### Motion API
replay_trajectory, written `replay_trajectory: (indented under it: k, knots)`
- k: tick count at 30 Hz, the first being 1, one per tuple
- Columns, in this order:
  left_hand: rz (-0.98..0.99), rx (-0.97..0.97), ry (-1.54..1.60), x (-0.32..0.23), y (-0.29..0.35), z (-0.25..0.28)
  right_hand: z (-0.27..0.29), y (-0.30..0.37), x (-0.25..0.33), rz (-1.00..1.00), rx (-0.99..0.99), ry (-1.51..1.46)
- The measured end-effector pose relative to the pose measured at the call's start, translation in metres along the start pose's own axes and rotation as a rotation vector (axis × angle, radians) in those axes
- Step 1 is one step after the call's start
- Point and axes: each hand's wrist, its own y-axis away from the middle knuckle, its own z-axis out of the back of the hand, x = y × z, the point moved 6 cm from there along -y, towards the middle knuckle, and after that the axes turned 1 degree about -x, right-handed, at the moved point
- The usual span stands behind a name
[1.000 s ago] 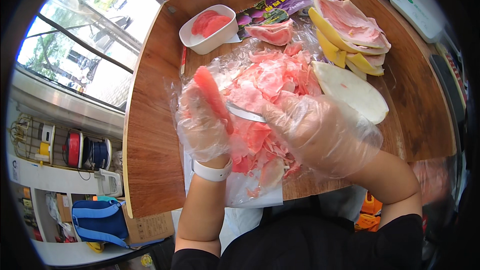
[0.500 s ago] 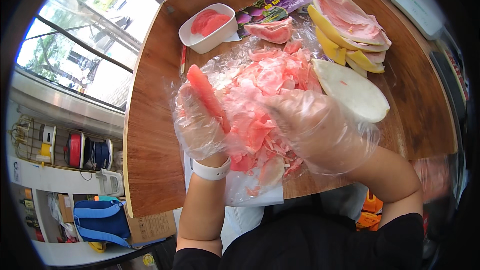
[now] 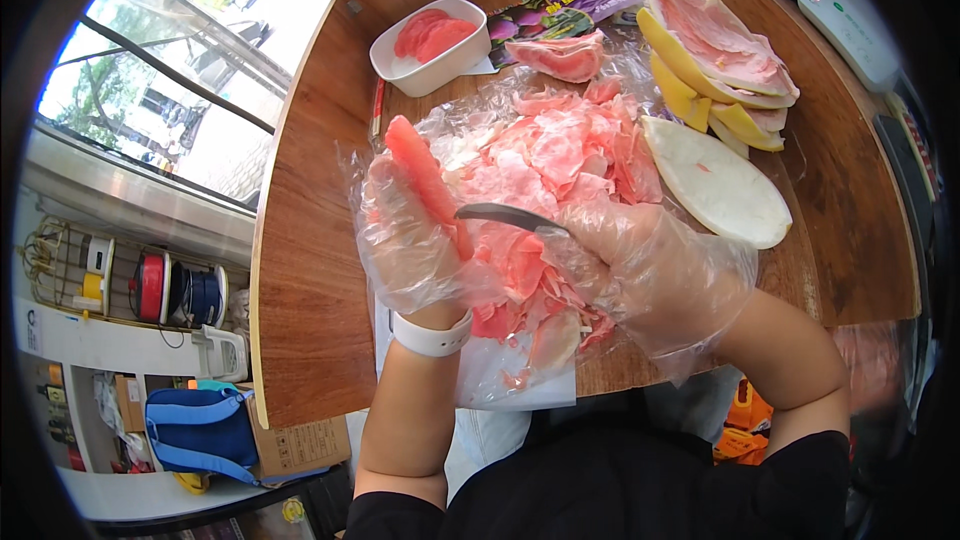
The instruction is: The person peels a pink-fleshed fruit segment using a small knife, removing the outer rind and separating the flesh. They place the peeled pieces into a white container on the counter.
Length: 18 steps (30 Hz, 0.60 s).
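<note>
Both my hands wear clear plastic gloves. My left hand (image 3: pixel 398 245) is closed around a long pink pomelo segment (image 3: pixel 425 175), which stands up out of the grip. In my right hand (image 3: pixel 650 275) is a small knife (image 3: pixel 505 214) with a curved dark blade, its handle hidden by the fingers. The blade points left, and its tip reaches the segment's edge; whether it cuts in, I cannot tell. Beneath and between the hands spreads a heap of torn pink pomelo membranes (image 3: pixel 565 155) on clear plastic film.
Behind the heap, a white tub (image 3: pixel 440 70) holds peeled pomelo flesh, and an unpeeled pomelo wedge (image 3: pixel 560 58) lies beside a purple printed packet (image 3: pixel 575 0). Yellow pomelo rinds (image 3: pixel 690 55) are stacked at the right, near a white piece of rind (image 3: pixel 715 180). The wooden table (image 3: pixel 320 240) has a raised edge.
My right hand was blurred by motion; now it is steadier and the knife blade shows beside the segment. My left hand keeps its hold. The whole view has shifted slightly.
</note>
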Motion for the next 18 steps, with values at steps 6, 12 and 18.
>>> replay_trajectory:
  k: [6,12,18]
  knots:
    - [-0.008,0.027,-0.156,-0.0019,-0.0016,0.003,0.0063,-0.0015,-0.0007,-0.107,-0.003,-0.123]
    - [0.029,0.061,-0.106,-0.0047,0.0033,-0.0012,0.0019,-0.0024,-0.0066,-0.235,0.077,-0.054]
    - [-0.004,-0.031,-0.062,-0.0014,-0.0001,-0.0001,0.001,0.0001,-0.0034,-0.032,-0.04,-0.022]
